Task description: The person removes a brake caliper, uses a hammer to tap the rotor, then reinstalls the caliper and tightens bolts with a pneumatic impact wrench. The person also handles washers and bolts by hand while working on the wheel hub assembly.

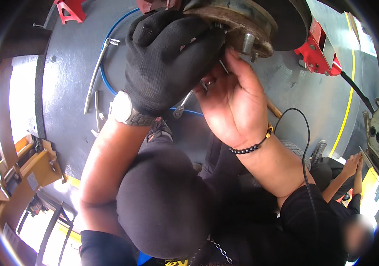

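Observation:
A rusty wheel hub (253,20) with bare metal studs (248,43) is at the top, and both hands are raised against its near side. My left hand (174,55), in a black knit glove, is closed with its fingers curled at the hub's lower left edge. What the glove grips is hidden behind it. Bare and palm up, my right hand (233,99) reaches in from below, thumb near the studs and fingers bent behind the glove. A thin metal piece (223,66) shows between thumb and fingers; its kind cannot be made out.
On the grey floor lie a long bar with a socket end (95,73), a ratchet (179,111), a blue hose (102,66) and a wooden handle (274,109). Red stands (318,51) are at upper right and upper left (70,11). Another person's hands (353,164) are at far right.

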